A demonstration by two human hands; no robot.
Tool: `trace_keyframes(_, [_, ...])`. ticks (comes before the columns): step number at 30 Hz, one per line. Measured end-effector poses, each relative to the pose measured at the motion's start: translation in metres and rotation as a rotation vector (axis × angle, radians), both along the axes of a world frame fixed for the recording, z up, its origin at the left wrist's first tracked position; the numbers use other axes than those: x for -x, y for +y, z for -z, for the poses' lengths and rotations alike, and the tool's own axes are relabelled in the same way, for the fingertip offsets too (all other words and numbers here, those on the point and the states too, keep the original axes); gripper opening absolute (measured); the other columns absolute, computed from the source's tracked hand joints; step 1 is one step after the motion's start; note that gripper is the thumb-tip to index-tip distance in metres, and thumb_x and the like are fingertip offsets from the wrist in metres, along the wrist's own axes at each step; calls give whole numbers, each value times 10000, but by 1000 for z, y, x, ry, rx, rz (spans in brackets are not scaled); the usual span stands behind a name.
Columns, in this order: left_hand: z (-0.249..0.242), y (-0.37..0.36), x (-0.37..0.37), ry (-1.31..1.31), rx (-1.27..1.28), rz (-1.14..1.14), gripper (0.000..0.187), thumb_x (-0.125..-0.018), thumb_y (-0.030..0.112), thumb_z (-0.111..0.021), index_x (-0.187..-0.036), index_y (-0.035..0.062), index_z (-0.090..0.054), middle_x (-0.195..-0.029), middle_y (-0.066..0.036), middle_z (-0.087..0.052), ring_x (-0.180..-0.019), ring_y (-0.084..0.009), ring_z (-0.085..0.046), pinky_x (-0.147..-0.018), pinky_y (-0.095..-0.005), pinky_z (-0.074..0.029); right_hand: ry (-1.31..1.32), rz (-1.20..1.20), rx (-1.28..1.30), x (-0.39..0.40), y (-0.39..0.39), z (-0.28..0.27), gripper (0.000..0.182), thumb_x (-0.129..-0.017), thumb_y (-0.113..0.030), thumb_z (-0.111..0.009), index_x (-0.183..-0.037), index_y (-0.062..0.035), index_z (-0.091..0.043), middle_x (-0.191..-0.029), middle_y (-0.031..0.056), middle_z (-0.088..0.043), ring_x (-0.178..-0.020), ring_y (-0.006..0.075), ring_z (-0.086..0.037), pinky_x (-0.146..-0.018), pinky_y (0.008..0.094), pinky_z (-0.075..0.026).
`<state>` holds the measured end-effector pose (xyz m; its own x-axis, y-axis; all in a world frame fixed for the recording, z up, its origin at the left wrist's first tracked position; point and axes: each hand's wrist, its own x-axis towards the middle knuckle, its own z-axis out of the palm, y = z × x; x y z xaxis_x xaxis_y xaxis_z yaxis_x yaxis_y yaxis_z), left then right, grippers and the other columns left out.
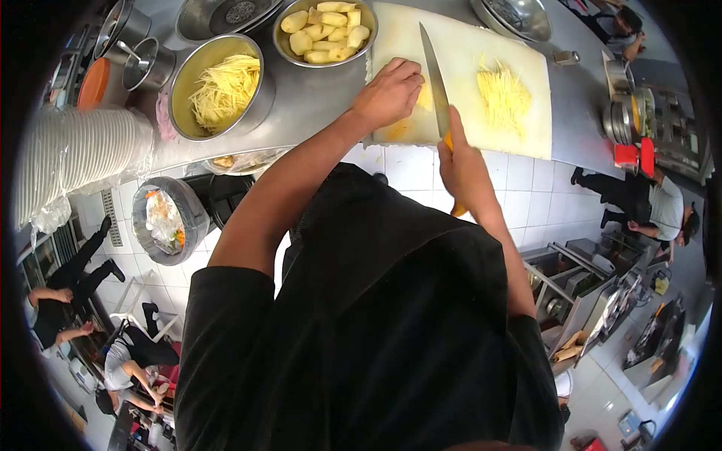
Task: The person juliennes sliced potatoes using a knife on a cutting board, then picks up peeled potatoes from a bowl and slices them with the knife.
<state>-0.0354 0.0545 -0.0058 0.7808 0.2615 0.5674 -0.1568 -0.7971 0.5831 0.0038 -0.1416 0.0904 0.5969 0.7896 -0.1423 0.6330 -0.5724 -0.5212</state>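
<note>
My right hand (466, 173) is closed round the yellow handle of a large kitchen knife (434, 71), its blade pointing away from me over the white cutting board (459, 37). Just left of the blade, my left hand (389, 94) has its fingers curled down on pale yellow potato slices (424, 96), mostly hidden beneath them. To the right of the knife lies a loose pile of potato strips (504, 98). Beyond my left hand, a steel bowl (325, 65) holds several peeled potato pieces (331, 30). Another steel bowl (262, 105) contains more cut strips (226, 86).
Stacked white containers in plastic (83, 161) stand at the counter's left end, near a steel pot (150, 68). A metal bowl (526, 19) sits behind the board. Below the counter is a lined waste bin (188, 218). Other people work at both sides.
</note>
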Motion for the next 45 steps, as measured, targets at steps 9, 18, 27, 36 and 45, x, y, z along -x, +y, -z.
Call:
trace_keyframes(9, [1, 0, -1, 21, -16, 11, 135, -869, 58, -620, -972, -9, -677, -1059, -100, -618, -1051, -283, -562, -920, -374, -480, 89, 81, 83, -41, 59, 13, 657, -962, -171, -488, -1546, -91, -198, -860, 343, -646, -825, 509, -630, -777, 514, -494])
trace_keyframes(18, [2, -1, 0, 45, 26, 4, 146, -877, 78, -609, -986, 0, -667, -1081, -95, -619, -1069, -290, -559, -931, -384, -478, 39, 51, 36, 2, 13, 13, 670, -925, -82, -518, -1524, -45, -220, -845, 336, -646, -790, 513, -632, -749, 546, -497])
trace_keyframes(27, [-1, 1, -1, 66, 37, 2, 133, -874, 77, -613, -974, 3, -659, -1079, -101, -612, -1084, -289, -554, -935, -387, -478, 113, 82, 103, -39, 57, -1, 665, -945, -153, -505, -1543, -120, -215, -956, 350, -647, -897, 510, -629, -828, 511, -486])
trace_keyframes(36, [1, 2, -2, 53, 48, 0, 120, -873, 73, -615, -961, 2, -657, -1080, -98, -605, -1074, -289, -550, -924, -388, -477, 52, 84, 71, -20, 45, 24, 697, -929, -123, -517, -1543, -73, -191, -861, 349, -641, -783, 512, -630, -763, 537, -496])
trace_keyframes(45, [-1, -1, 2, 67, 46, -3, 135, -870, 71, -617, -976, 0, -660, -1087, -101, -611, -1071, -294, -557, -923, -391, -483, 92, 37, 58, -27, 41, 3, 714, -905, -110, -507, -1539, -61, -182, -852, 336, -648, -833, 508, -631, -771, 549, -495])
